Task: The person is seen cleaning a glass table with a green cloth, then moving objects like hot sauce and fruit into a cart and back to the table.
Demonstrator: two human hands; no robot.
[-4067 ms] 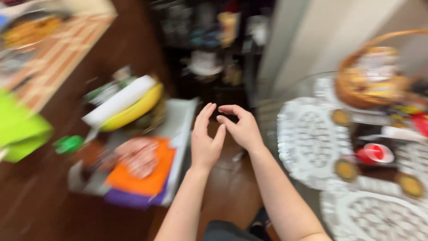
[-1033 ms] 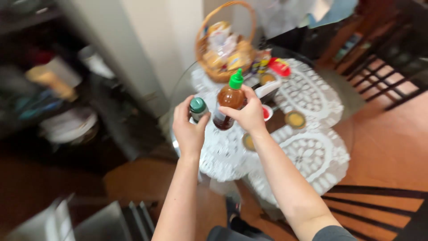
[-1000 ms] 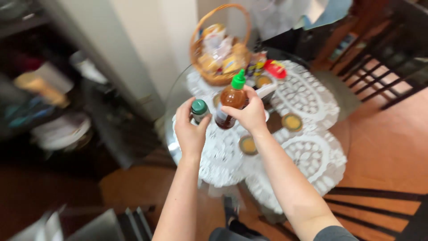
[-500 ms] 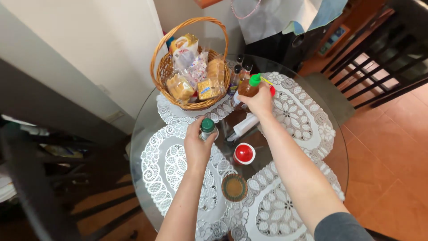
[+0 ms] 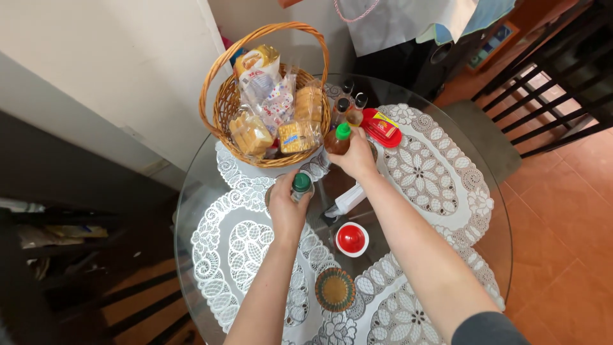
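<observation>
While down low over the glass surface [image 5: 211, 166], left hand [image 5: 287, 207] wrapped round a green-capped jar [image 5: 300, 185], upright, near the surface's middle. Right hand [image 5: 354, 156] clenched on a brown sauce bottle [image 5: 338, 139] with green nozzle, upright, just beside the basket [image 5: 223, 105] of packets. Small bottles [image 5: 350, 105] and red tray [image 5: 383, 128] crowding behind; white tube [image 5: 348, 199], red lid [image 5: 351, 239] and coaster [image 5: 335, 289] nearer.

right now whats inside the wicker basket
The wicker basket holds clear packets of biscuits and crackers and a taller snack bag, piled above the rim. Whatever lies beneath them is covered.
</observation>
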